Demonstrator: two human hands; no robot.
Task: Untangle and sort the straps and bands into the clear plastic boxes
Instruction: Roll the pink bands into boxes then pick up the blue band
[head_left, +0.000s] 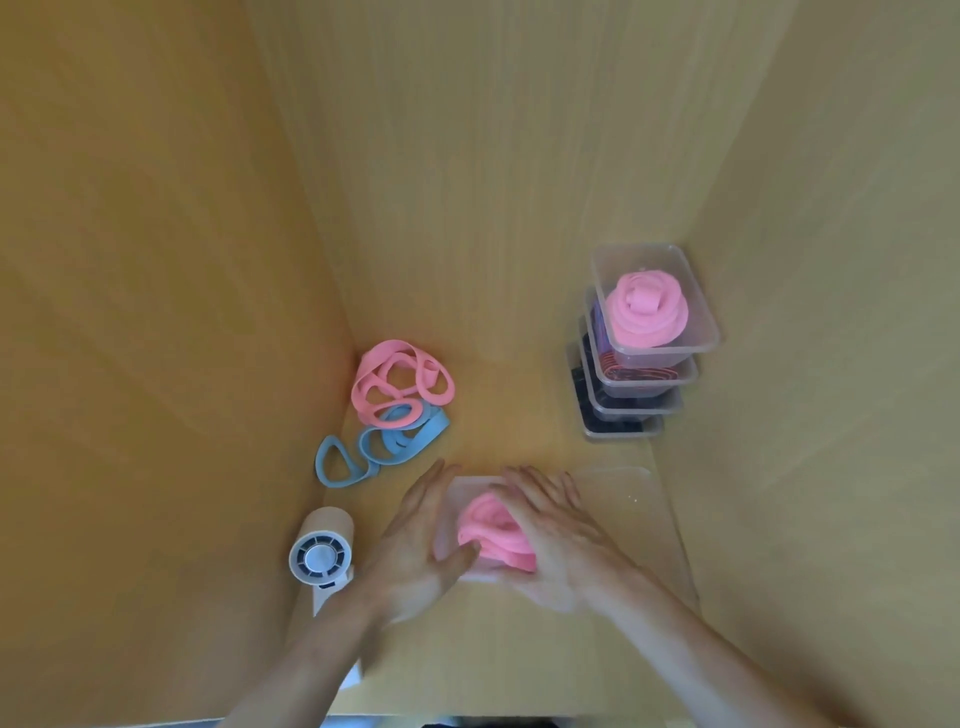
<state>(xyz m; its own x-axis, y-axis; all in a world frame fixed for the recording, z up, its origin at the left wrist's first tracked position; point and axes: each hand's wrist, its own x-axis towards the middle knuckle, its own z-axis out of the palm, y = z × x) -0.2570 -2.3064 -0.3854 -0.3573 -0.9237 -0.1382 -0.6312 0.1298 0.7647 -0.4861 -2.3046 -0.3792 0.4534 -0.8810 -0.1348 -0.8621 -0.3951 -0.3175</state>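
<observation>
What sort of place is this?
Probably a small desk booth: wood-grain panels close it in, and a stack of clear plastic boxes and a white handheld fan sit on it.

Four clear plastic boxes (675, 347) stand stacked, a fifth box (458, 491) lies under two hands — left hand (415, 545) and right hand (561, 535) — and there are two pink band coils (647, 312), one loose pink tangle (400, 382), one blue tangle (384, 444) of loops too knotted to count, and one white handheld fan (322, 556).
</observation>
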